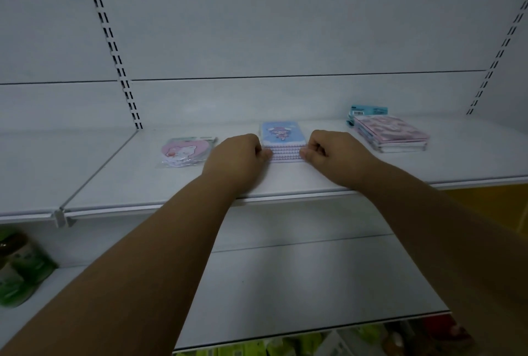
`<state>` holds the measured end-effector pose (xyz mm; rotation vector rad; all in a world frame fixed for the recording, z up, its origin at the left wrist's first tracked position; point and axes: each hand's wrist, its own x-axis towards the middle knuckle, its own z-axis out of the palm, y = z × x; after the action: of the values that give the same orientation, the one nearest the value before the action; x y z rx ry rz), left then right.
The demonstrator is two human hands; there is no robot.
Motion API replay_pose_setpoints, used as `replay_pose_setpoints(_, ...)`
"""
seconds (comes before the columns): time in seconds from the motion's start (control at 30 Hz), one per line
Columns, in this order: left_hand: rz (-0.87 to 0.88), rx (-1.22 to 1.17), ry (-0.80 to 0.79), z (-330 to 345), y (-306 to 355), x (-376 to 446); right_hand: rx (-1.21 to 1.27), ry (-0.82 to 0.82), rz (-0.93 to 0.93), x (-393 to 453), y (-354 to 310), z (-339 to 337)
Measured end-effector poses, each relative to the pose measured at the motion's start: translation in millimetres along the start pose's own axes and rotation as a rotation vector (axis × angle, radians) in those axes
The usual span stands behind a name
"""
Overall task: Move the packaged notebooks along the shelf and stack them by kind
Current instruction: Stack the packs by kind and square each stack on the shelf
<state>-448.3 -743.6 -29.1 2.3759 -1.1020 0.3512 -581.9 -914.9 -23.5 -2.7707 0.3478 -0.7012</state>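
Head view: looked up along a white shelf backed by a pale wall panel. Showed a stack of blue notebooks near the middle of the shelf, lying flat, pink spiral edges facing the front. Caught the left hand curled at the stack's left front corner, fingertips pinching the spiral edges. Caught the right hand curled likewise at the right front corner, thumb and fingers closed on the same edges. Held the stack between both hands, resting on the shelf. Placed a pink heart-shaped notebook pack in clear wrapping just left of the left hand, apart from the blue stack. Placed a stack of pink notebooks well to the right, lying flat and slightly askew, with a teal-carded pack behind it against the wall. Showed slotted uprights on the wall left and right. Showed a lower shelf beneath the arms, green packets at its left end, blurred goods below
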Motion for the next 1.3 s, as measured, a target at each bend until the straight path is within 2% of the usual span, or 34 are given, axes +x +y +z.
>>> replay_pose_setpoints(0.23,-0.014,-0.005,-0.002,-1,0,1,0.021,-0.027,0.027,4,3,0)
replay_pose_setpoints(0.4,-0.053,-0.043,0.041,-6,1,2,0.026,0.015,0.046,5,3,-1)
replay_pose_setpoints(0.6,0.036,0.047,0.064,-13,8,-1,0.004,0.016,0.006,3,0,-7)
replay_pose_setpoints(0.7,0.095,0.127,0.151,-22,17,1,-0.002,0.063,0.026,3,1,-18)
replay_pose_setpoints(0.8,0.167,0.081,0.192,-30,41,8,-0.025,0.126,0.056,2,10,-43)
replay_pose_setpoints(0.97,0.247,-0.051,0.095,-16,100,21,-0.042,0.180,0.159,-6,55,-92)
replay_pose_setpoints(1.1,0.239,-0.080,-0.030,19,150,40,-0.103,0.140,0.259,-14,110,-115)
replay_pose_setpoints(1.2,0.140,-0.181,-0.130,46,177,50,-0.086,0.052,0.368,-18,147,-116)
replay_pose_setpoints(1.3,0.074,-0.123,-0.236,69,194,59,-0.080,-0.106,0.431,-19,172,-106)
